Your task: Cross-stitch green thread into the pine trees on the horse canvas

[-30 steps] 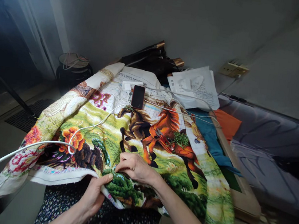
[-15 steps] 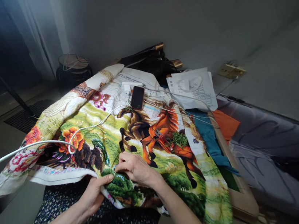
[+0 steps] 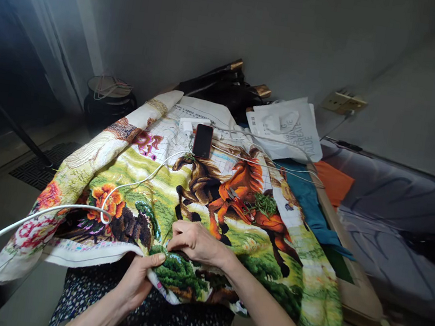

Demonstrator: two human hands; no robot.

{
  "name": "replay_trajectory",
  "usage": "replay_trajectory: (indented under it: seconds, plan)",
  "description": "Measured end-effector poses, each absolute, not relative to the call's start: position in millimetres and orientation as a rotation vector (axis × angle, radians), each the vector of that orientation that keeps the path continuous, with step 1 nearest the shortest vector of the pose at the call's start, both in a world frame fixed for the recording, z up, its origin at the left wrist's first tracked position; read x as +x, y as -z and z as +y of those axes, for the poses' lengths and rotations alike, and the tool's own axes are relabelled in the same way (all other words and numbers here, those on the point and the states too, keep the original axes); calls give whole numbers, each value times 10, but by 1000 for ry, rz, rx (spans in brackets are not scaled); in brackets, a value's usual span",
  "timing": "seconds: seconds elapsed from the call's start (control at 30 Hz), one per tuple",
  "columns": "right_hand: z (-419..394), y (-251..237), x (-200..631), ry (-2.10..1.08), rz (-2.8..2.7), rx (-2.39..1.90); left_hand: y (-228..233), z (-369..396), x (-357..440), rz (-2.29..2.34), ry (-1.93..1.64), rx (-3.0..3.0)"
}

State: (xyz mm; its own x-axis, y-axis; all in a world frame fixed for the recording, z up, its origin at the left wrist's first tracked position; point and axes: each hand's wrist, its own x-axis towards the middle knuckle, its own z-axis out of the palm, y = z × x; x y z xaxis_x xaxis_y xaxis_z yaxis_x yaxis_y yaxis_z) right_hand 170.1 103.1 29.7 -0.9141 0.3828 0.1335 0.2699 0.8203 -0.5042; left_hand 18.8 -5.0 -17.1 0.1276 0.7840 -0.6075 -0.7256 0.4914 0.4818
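A large cross-stitch cloth (image 3: 141, 163) with horses, flowers and green hills spreads in front of me, rolled at its left and right sides. My left hand (image 3: 140, 276) grips its near edge, thumb on top and the fingers hidden underneath. Just above that thumb, my right hand (image 3: 194, 243) is closed in a pinch against the stitched green part; whatever sits between its fingertips is too small to make out. Farther up the cloth lie a phone (image 3: 203, 141), red-handled scissors (image 3: 241, 204) and a tangle of green thread (image 3: 265, 205).
A white cable (image 3: 29, 218) crosses the cloth from the left toward a white power strip (image 3: 194, 123). White paper bags (image 3: 286, 129) and teal fabric (image 3: 308, 202) lie at the right. Dark bundles (image 3: 223, 86) rest behind, and a wall socket (image 3: 344, 102) is at upper right.
Both hands keep nearly the same place and pose on the cloth. The view has shifted slightly, so the things at the right appear a little farther right.
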Motion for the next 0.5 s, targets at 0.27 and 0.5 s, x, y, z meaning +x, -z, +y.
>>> replay_trajectory:
  seconds: [0.27,0.5]
  plan:
    - [987,-311,1700,-743,-2760,-521,171,-62,180,917,-1094,73]
    - [987,-280,1738,-785,-2698,-554,204,-70,179,901,-1095,76]
